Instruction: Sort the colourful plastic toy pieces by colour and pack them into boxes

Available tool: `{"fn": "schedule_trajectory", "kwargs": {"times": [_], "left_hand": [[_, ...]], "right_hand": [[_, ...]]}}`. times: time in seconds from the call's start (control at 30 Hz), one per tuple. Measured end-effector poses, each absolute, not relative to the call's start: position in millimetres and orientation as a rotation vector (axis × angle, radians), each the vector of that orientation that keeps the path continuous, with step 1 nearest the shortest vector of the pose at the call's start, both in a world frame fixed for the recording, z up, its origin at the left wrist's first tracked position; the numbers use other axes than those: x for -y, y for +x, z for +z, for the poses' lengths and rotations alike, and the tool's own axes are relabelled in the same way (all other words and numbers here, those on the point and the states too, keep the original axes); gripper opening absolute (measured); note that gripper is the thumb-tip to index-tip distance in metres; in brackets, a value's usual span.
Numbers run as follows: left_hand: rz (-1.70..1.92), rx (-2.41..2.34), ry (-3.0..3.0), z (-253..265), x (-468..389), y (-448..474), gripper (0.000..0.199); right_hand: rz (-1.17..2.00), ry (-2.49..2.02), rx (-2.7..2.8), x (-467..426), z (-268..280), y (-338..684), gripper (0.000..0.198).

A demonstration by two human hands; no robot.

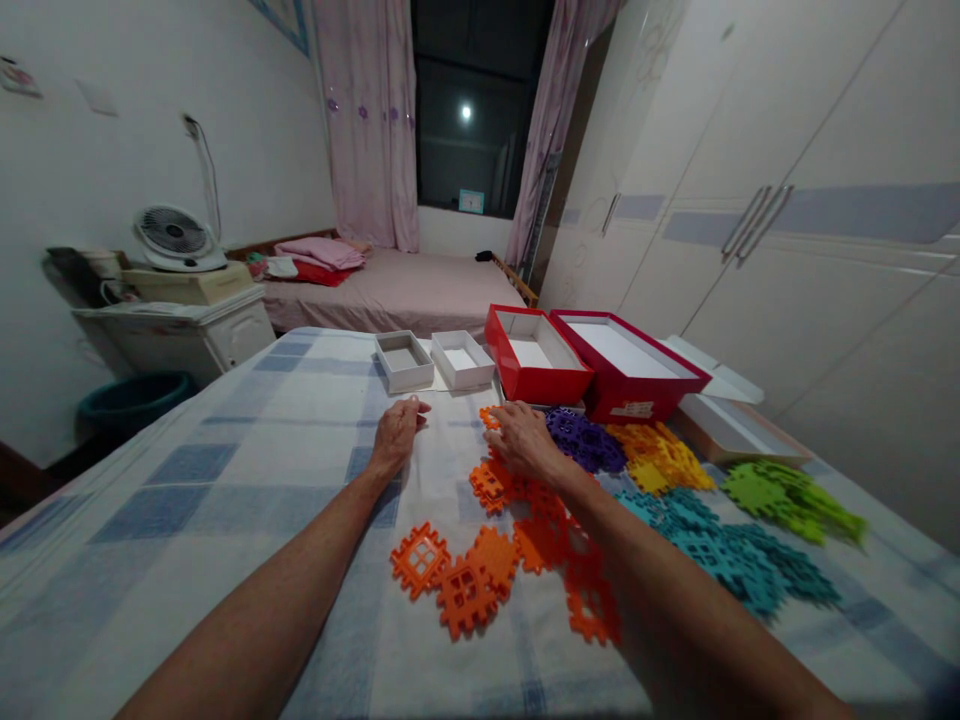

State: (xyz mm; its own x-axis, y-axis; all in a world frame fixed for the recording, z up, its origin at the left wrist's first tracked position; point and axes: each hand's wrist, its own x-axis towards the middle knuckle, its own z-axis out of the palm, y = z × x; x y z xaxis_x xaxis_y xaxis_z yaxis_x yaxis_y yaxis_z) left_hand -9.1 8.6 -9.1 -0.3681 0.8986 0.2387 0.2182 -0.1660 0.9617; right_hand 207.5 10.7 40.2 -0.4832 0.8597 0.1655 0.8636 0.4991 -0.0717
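My left hand (pixel 400 432) rests on the checked tablecloth with nothing in it, its fingers loosely bent and slightly apart. My right hand (pixel 521 436) reaches over the orange pile, its fingertips closed on a small orange interlocking plastic tile (pixel 489 417) that sticks out to their left. Beneath and in front of it lie more orange tiles (pixel 544 540), square with notched edges, partly hidden by my right forearm. Nearer to me lies a looser group, with a window-patterned orange tile (pixel 420 558) at its left. Purple tiles (pixel 585 440) are heaped just right of my right hand.
Yellow tiles (pixel 660 455), teal tiles (pixel 724 550) and green tiles (pixel 787 495) lie in piles on the right. Behind stand a grey-lined white box (pixel 405 375), another white box (pixel 466 375), a red box (pixel 547 385), a larger dark red box (pixel 645 390) and a shallow tray (pixel 750 440).
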Motion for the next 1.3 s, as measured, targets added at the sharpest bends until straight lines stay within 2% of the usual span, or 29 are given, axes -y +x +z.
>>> {"fn": "schedule_trajectory", "kwargs": {"times": [0.1,0.3,0.5,0.63,0.9,1.13,1.3], "left_hand": [[1.576,-1.54,1.315,-10,-9,-10,0.059],[1.534,-1.589,1.398,-12,-9,-12,0.059],[1.399,-1.624,1.638,-8,-3,-6,0.053],[1.233,-1.511,1.902,-8,0,4,0.048],[0.942,-1.395,2.13,1,16,24,0.04],[0.871,-1.398,2.247,22,18,39,0.035],[0.78,-1.411,2.352,22,17,40,0.033]], "right_hand": [[-0.029,-1.565,2.595,-17,36,201,0.038],[0.072,-1.307,2.544,21,46,222,0.041],[-0.135,-1.763,2.26,62,49,280,0.03],[-0.27,-1.894,2.232,66,41,296,0.024],[0.013,-1.753,2.188,62,38,300,0.024],[-0.129,-1.672,2.417,51,53,291,0.034],[-0.185,-1.65,2.5,41,50,280,0.02]]}}
